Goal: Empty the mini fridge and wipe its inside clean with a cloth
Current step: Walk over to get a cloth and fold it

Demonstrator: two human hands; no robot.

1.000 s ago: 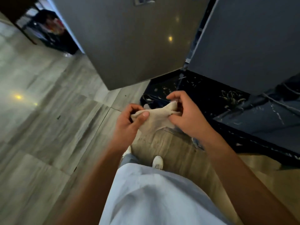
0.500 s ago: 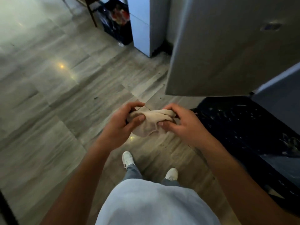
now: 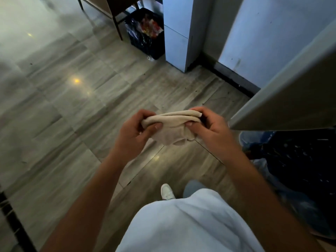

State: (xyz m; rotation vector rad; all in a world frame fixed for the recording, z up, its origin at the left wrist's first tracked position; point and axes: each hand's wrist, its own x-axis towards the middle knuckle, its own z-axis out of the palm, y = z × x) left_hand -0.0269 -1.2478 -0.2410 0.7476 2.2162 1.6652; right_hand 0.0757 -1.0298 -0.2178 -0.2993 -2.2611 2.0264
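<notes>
A beige cloth (image 3: 172, 128) is bunched between both my hands, held over the wooden floor at mid-frame. My left hand (image 3: 134, 131) pinches its left end and my right hand (image 3: 212, 128) pinches its right end, with the cloth's middle sagging below. A grey slab (image 3: 291, 95) slants in from the right edge, close to my right hand; I cannot tell whether it is the fridge door. The fridge's inside is not in view.
A black crate (image 3: 145, 31) lined with plastic and holding rubbish stands at the top, beside a pale blue cabinet (image 3: 179, 33). Chair legs (image 3: 116, 20) stand left of it. Dark patterned fabric (image 3: 294, 160) lies on the floor at the right. My white shoe (image 3: 167, 191) shows below.
The view has swung left, so the grey slab and dark fabric slid to the right edge. My hands have pulled the cloth out longer between them.
</notes>
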